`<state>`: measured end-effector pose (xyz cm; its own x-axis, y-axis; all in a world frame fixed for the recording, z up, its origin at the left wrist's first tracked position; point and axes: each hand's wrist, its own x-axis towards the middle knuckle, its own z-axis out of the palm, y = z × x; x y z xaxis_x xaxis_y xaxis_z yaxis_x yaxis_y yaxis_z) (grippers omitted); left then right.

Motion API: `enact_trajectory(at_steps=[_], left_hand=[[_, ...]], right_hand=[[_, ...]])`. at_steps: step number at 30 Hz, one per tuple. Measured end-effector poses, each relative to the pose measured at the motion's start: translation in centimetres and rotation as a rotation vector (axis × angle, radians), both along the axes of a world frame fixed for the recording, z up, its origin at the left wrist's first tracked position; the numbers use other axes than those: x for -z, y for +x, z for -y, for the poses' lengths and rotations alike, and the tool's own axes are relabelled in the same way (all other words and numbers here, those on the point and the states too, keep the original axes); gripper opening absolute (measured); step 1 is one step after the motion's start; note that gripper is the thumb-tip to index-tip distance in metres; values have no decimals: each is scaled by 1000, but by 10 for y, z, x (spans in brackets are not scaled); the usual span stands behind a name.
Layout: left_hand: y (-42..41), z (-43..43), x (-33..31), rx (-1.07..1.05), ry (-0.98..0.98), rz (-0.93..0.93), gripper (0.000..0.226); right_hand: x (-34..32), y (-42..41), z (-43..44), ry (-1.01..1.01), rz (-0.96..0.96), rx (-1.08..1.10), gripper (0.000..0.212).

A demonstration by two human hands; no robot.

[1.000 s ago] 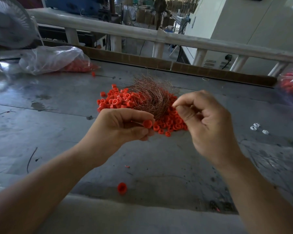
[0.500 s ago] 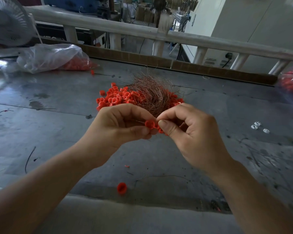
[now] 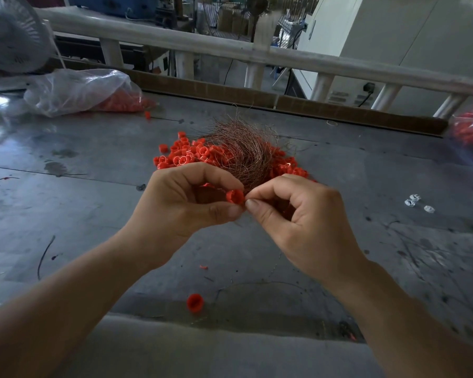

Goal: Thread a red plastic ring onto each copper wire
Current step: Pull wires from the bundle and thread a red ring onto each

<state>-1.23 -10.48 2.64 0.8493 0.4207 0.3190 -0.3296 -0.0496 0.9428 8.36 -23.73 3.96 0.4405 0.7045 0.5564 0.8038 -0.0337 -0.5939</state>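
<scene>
Head view. Nearest, well in front of the copper wire tangle (image 3: pixel 240 151), one stray ring (image 3: pixel 195 302) lies alone by the bench edge: a short, thick-walled tube of matt red plastic.

Just in front of the tangle, both hands are raised together. The left hand (image 3: pixel 186 203) is curled, thumb and forefinger pinching a red ring (image 3: pixel 235 196) with its bore turned toward the other hand. The right hand (image 3: pixel 298 214) is curled too, thumb and forefinger pressed tight at the ring's mouth. They probably hold a copper strand, though it is too fine to make out.

Step judged: feeding a wire end into this ring. No finished ringed wire can be picked out anywhere. The bulk of the work looks undone.

The tangle itself is a loose nest of hair-thin reddish-brown wire, springy, with ends sticking up. It sits on a pile of red rings (image 3: pixel 181 156) that spreads to its left and right, glossy where the rims catch the light.

The table (image 3: pixel 93 214) is dull grey sheet metal, scuffed and stained. Well right of the tangle lie three small white clips (image 3: pixel 416 203). Far left and beyond it, a crumpled clear plastic bag (image 3: pixel 77 90) holds more red pieces. Far right, a blurred second bag (image 3: pixel 472 132) also shows red, contents unclear. Beyond the tangle runs a pale railing (image 3: pixel 284 57).
</scene>
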Motion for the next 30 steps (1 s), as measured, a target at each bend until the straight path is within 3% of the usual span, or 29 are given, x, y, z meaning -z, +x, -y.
enact_trajectory(at_steps=[10, 17, 30], left_hand=[[0, -1, 1, 27, -11, 31, 22], [-3, -6, 2, 218, -146, 45, 27], [-4, -6, 2, 178, -157, 24, 23]], right_hand=[[-2, -2, 1, -8, 43, 13, 7], [-5, 1, 4, 3, 10, 29, 5], [-7, -1, 5, -35, -28, -8, 5]])
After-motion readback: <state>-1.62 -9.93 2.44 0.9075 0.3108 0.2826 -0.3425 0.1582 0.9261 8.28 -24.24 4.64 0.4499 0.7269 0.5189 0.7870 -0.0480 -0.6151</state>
